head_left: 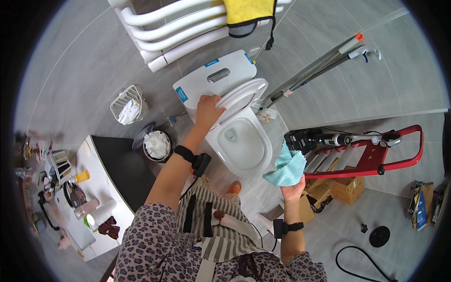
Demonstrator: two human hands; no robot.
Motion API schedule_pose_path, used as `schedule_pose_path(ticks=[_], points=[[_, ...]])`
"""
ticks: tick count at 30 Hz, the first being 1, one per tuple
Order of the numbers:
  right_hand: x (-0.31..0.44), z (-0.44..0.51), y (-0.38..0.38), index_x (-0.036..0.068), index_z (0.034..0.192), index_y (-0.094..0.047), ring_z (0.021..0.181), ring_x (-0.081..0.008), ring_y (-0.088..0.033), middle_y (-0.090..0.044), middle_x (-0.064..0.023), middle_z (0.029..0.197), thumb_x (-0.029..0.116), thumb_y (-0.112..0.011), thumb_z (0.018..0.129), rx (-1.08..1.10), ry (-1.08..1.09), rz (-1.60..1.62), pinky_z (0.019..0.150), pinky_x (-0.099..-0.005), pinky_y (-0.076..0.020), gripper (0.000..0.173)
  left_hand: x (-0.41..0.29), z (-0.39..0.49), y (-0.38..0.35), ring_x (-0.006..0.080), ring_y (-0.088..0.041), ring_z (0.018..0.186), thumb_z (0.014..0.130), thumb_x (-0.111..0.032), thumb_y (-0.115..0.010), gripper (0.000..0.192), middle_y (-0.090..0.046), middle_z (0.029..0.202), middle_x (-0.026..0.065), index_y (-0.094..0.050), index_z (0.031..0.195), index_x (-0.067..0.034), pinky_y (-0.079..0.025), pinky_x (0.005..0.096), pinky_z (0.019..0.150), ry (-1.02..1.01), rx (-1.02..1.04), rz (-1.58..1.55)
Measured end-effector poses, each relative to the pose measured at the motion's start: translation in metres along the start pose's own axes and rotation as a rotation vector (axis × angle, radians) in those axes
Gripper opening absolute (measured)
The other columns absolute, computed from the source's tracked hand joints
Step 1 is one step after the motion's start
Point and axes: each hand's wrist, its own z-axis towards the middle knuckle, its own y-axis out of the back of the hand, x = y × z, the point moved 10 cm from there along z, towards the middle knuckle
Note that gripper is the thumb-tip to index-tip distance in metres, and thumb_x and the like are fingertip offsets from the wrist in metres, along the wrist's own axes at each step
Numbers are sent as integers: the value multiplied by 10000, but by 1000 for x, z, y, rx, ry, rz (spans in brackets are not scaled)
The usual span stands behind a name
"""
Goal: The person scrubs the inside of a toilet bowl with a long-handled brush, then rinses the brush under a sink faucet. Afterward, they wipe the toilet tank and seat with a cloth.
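The white toilet lid (243,97) is raised, and my left hand (209,110) grips its left edge close to the hinge side. Whether the seat is folded up with the lid, I cannot tell. Below it the toilet bowl (248,144) lies uncovered, and the tank (220,75) stands behind with a chrome flush plate (218,75) on top. To the right of the bowl, my right hand (294,190) holds a crumpled teal cleaning cloth (289,171), whose folds hide part of the fingers.
A red folding step ladder (370,158) leans at right, with a vacuum cleaner (331,139) and cardboard boxes (347,188) around it. Long-handled cleaning tools (310,74) lean in the corner. Left are a full waste bin (157,145), a wall basket (130,105) and a cluttered vanity counter (105,187).
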Motion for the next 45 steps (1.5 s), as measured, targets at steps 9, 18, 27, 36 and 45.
schedule_pose_path(ticks=[9,18,27,36,45], points=[[49,-17,64,74,1252,-502,1161,-282,-497,-531,-82,1272,327,-371,896,28,-52,-52,994,-458,-370,455,-138,-175,-130,289,-523,892,650,-104,-623,161,-546,826,110,-536,776,-54,-406,413,792,-489,242,148],[71,-43,200,72,1301,-458,1205,-296,-464,-495,-105,1312,306,-340,901,-155,-127,-122,1017,-480,-353,478,-137,-304,-268,214,-500,868,696,-112,-544,112,-506,813,51,-510,799,-85,-404,348,838,-533,339,124],[57,16,157,54,1264,-484,1152,-305,-505,-537,-100,1261,312,-359,889,-18,-169,-294,1003,-478,-372,472,-86,-375,-343,232,-508,976,768,-134,-544,204,-536,928,72,-569,957,-60,-395,358,888,-457,501,280],[71,118,-87,12,1278,-461,1210,-327,-458,-495,-154,1301,258,-435,876,497,-127,-359,1037,-503,-330,472,12,-272,-245,251,-345,1319,955,-499,-349,646,-354,1430,130,-232,1439,-88,-257,389,1100,664,413,-1513],[-134,208,-274,39,1137,-589,1200,-302,-453,-499,-154,1273,407,-607,843,644,410,-1714,1005,-403,-335,471,122,-179,15,279,-197,1383,919,-596,-266,706,-227,1492,123,-231,1440,-122,-154,471,1135,374,-506,-2327]])
